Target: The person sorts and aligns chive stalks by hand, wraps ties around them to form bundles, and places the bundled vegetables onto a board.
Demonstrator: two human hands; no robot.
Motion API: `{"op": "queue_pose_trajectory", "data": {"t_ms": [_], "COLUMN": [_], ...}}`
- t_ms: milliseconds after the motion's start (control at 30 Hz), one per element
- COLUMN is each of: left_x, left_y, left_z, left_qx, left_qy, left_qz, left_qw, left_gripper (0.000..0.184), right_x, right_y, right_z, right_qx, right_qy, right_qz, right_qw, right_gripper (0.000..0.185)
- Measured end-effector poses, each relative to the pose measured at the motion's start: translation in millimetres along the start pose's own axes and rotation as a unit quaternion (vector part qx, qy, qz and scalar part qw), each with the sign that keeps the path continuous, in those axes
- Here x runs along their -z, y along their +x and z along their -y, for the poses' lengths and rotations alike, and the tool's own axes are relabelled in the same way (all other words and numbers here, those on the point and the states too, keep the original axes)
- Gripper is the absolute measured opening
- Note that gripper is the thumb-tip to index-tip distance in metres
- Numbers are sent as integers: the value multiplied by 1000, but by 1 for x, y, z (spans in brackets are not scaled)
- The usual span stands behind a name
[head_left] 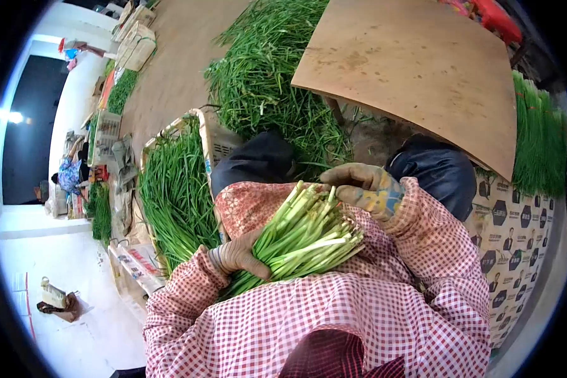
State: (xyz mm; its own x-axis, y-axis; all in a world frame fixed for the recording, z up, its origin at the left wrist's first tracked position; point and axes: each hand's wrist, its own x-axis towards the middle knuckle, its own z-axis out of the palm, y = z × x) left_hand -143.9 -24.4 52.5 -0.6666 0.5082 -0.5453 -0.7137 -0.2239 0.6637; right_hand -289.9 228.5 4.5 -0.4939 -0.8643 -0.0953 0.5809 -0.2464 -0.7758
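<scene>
My left hand [240,254], in a grey-beige knit glove, is wrapped round a thick bunch of green stalks [299,242] lying across my lap. The pale cut ends point up and to the right; the leafy part runs down under my left forearm. Over the top of the pale ends is my right hand [365,188], in a worn glove with yellow and blue patches. Its thumb and fingertips are near one stalk end, and whether they grip it is too small to tell. A crate of long green leaves [173,195] stands beside my left arm.
A big heap of greens [264,75] lies on the floor ahead. A brown board table [409,69] stands at front right, with upright green bundles [537,142] beyond it. Printed cardboard [507,246] is at my right. Another person [70,173] is at far left among crates.
</scene>
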Motion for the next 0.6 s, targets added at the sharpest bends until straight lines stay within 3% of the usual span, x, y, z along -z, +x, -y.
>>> {"op": "queue_pose_trajectory", "data": {"t_ms": [100, 133, 200, 233, 400, 500, 600], "left_x": [3, 2, -1, -1, -1, 0, -2], "left_y": [-1, -1, 0, 0, 6, 13, 20], "left_z": [9, 10, 10, 11, 4, 0, -9], "left_qx": [2, 3, 7, 7, 45, 66, 61], "left_qy": [-10, -16, -23, -27, -44, -65, -52], "left_qz": [3, -1, -21, -23, -32, -30, -17], "left_qw": [1000, 1000, 999, 999, 998, 995, 997], "left_gripper": [110, 110, 108, 108, 104, 105, 106], "right_x": [9, 15, 22, 18, 20, 25, 24], "right_y": [1, 4, 12, 3, 13, 20, 30], "right_z": [-4, -7, 0, 7, 17, 25, 34], "right_qx": [38, 33, 153, 67, 58, 147, 99], "right_qy": [-92, -90, -180, -158, -219, -349, -359], "right_qz": [-94, -92, -5, -13, 40, 58, 109], "right_qw": [991, 991, 972, 985, 973, 924, 922], "right_gripper": [32, 32, 26, 23, 25, 32, 32]}}
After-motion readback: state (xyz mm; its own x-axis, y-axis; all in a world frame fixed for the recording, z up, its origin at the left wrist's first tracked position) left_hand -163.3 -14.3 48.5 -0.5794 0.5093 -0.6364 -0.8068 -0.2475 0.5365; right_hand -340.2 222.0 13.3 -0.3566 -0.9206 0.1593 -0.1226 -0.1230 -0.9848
